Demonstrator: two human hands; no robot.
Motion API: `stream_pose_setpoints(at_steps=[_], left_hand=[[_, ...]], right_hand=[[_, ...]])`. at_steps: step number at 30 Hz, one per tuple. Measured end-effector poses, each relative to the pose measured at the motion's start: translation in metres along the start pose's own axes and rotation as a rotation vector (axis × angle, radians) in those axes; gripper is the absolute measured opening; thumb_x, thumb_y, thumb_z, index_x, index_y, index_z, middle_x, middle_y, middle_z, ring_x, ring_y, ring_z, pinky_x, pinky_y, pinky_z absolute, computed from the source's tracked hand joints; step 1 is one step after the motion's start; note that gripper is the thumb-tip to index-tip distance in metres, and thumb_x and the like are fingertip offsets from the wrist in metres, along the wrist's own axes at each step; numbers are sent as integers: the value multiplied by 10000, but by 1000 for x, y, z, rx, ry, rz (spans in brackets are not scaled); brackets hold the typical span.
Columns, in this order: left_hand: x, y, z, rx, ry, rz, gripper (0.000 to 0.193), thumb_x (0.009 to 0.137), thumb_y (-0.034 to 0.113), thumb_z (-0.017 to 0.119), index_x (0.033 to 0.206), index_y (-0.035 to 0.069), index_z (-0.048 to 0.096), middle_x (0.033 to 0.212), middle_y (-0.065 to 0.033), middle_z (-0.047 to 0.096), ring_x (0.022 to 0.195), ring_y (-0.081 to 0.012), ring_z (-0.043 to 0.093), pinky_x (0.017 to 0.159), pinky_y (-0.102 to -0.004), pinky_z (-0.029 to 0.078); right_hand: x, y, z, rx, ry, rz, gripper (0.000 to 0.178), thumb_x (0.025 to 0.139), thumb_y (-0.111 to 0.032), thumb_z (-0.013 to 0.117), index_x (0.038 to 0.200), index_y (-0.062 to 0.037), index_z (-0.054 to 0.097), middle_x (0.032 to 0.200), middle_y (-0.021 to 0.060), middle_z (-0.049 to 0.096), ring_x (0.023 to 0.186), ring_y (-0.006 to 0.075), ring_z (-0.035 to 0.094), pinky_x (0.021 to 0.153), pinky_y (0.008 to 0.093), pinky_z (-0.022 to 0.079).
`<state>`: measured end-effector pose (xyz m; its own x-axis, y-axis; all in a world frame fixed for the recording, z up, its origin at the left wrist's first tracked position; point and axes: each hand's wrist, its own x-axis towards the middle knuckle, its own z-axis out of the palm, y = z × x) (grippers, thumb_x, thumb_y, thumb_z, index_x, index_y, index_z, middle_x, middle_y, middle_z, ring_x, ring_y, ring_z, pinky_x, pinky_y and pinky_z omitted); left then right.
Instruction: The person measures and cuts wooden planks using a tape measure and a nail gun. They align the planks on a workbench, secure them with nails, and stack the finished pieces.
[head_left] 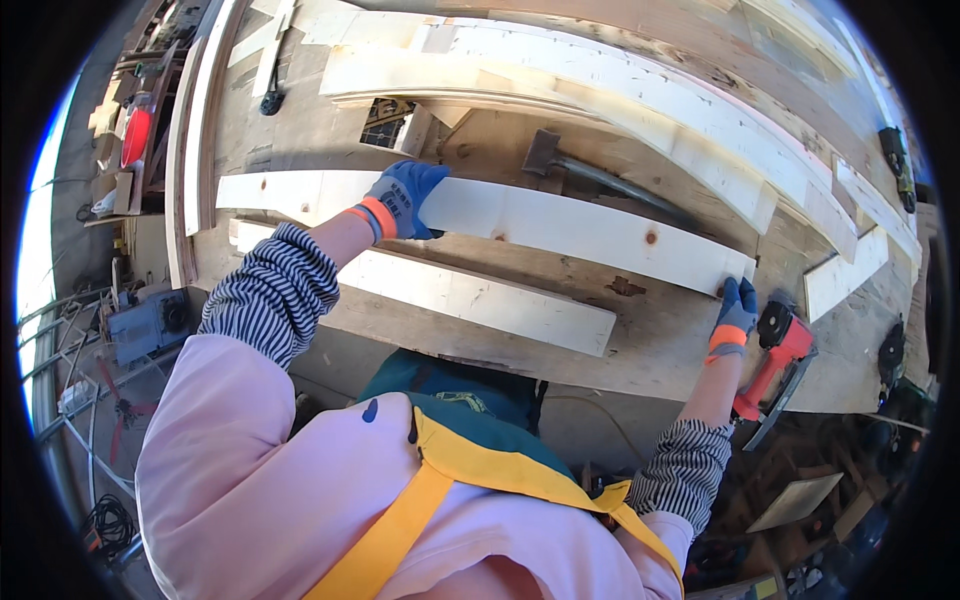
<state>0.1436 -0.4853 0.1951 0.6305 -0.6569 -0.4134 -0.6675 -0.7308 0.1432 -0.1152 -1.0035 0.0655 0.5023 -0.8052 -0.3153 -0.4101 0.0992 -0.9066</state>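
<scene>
A long, pale wooden board with knots [570,222] lies across the workbench in front of me. My left hand [403,200], in a blue and orange work glove, is closed over it left of the middle. At its right end my right hand [735,310], gloved alike, grips the corner with fingers and thumb. A shorter board [480,300] rests nearer me, partly hidden by my left forearm. Just beyond the held board lies a hammer [545,155] with a long handle. Beside my right hand, at the bench edge, is a red and black nail gun [783,355].
Long pale boards [600,85] are stacked along the far side of the bench [670,368]. Upright planks [200,120] line its left edge. Short offcuts [848,272] and dark tools [893,160] lie at the right. Wood scraps [795,500] fill the floor at lower right.
</scene>
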Motion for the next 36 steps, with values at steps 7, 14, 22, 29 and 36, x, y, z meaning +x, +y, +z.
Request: stream_pose_setpoints(at_steps=[7,14,22,29,36], left_hand=[[0,7,7,-86,192,69,594,545,375,847,1002,92,594,920,-172,657,865,-383,634,781,-445,515],[4,10,6,-16,134,71,668,513,366,864,1061,74,618,930,-165,655,866,-388,616,809,-453,499],[3,11,2,-31,62,9,457,559,364,825,892,112,640,874,-157,660,874,-367,616,801,-445,487],[-3,1,9,-27,97,14,458,586,413,802,891,118,629,874,-138,644,877,-348,617,810,-439,486],[3,1,6,-12,33,-16,544,571,450,800,970,134,609,917,-118,644,909,-326,616,837,-418,482]], right_hand=[[-17,-23,-13,-123,51,-141,483,889,-136,686,1325,-3,525,1089,95,648,865,147,604,786,313,495],[-16,-10,-155,-1159,378,176,863,789,-391,699,1492,-116,282,1364,184,528,1206,382,546,1022,471,420],[1,0,-164,-912,322,297,868,767,-258,710,1499,-74,282,1386,200,519,1277,349,504,1042,407,407],[-96,-100,-160,-355,-22,142,197,807,-25,545,998,-45,589,689,129,603,480,248,599,436,420,496],[-133,-182,-61,-79,-347,221,103,818,-96,596,894,-27,585,597,91,544,482,222,549,469,341,459]])
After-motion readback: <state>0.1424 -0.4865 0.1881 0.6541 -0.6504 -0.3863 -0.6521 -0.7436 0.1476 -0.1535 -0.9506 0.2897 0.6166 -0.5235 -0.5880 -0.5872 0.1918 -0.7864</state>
